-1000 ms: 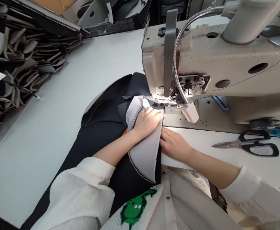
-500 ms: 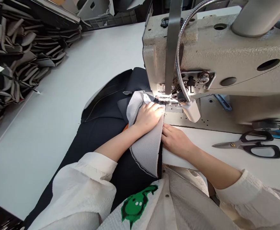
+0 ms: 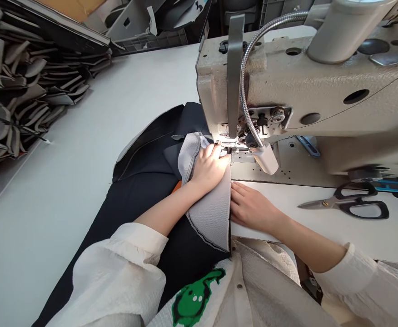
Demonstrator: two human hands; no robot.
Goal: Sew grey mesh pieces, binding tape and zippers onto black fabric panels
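Note:
A grey mesh-backed fabric panel [image 3: 212, 213] lies over dark navy fabric [image 3: 147, 190], its right edge running up to the presser foot [image 3: 229, 149] of a sewing machine [image 3: 287, 81]. Across the panel's upper part rests my left hand [image 3: 210, 167], palm down with fingers stretched out close to the lit needle area. My right hand [image 3: 251, 204] is at the panel's right edge, thumb side towards the machine. Its fingertips are tucked in at the fabric edge and partly hidden, closed on it. The needle itself is hard to make out.
Black-handled scissors [image 3: 347, 200] lie on the table to the right. A white lamp head [image 3: 266, 159] on a flexible metal hose [image 3: 245, 86] hangs beside the needle. Stacked cut pieces [image 3: 25, 86] fill the left side; a grey crate [image 3: 151, 42] stands behind the table.
The view has shifted slightly, so the machine and scissors appear further left. The panel's near end has swung a little right, its edge straighter. Both hands keep much the same places on the fabric.

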